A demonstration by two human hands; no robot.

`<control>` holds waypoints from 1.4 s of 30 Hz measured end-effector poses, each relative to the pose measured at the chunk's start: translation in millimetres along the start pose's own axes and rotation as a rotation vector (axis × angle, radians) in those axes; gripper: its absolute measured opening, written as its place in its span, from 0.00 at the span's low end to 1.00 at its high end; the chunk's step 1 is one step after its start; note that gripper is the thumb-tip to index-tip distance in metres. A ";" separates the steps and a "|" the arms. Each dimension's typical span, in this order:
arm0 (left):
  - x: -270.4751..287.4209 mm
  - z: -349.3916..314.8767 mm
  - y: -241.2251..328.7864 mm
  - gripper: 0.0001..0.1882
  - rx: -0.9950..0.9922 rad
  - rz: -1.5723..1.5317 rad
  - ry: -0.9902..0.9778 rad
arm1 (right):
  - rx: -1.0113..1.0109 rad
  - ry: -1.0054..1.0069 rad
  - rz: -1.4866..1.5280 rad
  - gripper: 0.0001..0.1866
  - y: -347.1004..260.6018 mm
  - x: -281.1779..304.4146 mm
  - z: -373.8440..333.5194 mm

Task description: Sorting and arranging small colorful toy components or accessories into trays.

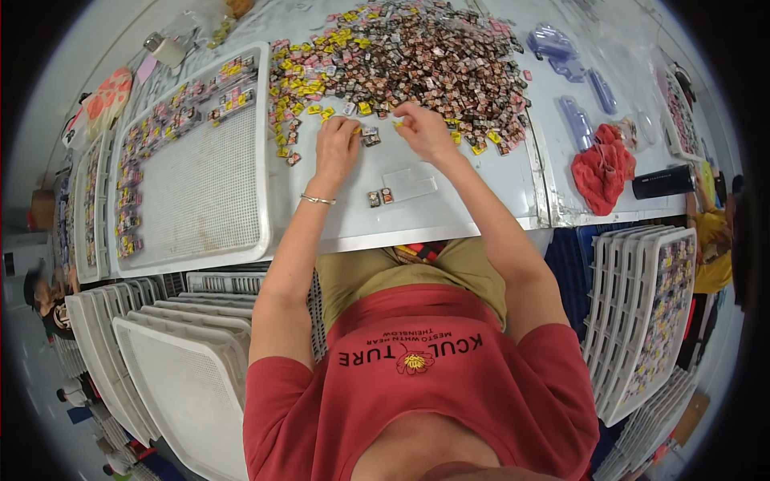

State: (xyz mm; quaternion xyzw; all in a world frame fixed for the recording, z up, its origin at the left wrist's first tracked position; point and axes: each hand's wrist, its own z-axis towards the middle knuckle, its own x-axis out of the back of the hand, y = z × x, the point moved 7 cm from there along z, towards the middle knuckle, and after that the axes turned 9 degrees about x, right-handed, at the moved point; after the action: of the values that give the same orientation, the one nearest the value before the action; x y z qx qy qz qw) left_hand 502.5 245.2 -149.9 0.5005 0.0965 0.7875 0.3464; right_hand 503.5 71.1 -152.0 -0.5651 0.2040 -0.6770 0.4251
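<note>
A large heap of small, square, candy-like pieces (437, 60), mostly brown with some yellow and pink, spreads over the white table (353, 216). At its near edge my left hand (337, 146) is closed, with a bit of yellow at its fingertips, too small to name. Several grey and dark pieces (370, 137) lie between my hands. To the right, my right hand (423, 133) pinches a small yellow piece (398, 123). Closer to me lies a clear plastic case (411, 184), with two small dark pieces (380, 196) at its left end.
A white mesh tray (266, 160), partly lined with filled clear packs, stands at left. Right of the heap are clear bluish plastic cases (555, 48), a red cloth (603, 172) and a black cylinder (664, 183). White trays (180, 385) are racked below on both sides.
</note>
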 end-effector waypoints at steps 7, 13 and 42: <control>15.2 -20.8 4.5 0.12 0.321 -0.414 -0.073 | -0.053 -0.043 -0.008 0.03 -28.5 -15.1 -79.0; 17.5 -45.0 -8.8 0.14 0.574 -0.887 -0.022 | 0.077 -0.013 -0.137 0.07 -41.4 -18.3 -70.9; 10.0 -77.4 95.0 0.09 0.017 -0.227 -0.178 | -0.322 -0.044 0.606 0.09 -3.0 8.9 -99.0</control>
State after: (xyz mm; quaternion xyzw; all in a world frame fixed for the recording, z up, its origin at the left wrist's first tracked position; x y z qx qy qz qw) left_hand 391.1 196.2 -132.4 0.5570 0.1280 0.6950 0.4363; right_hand 409.5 45.4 -172.0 -0.5531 0.4575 -0.4668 0.5165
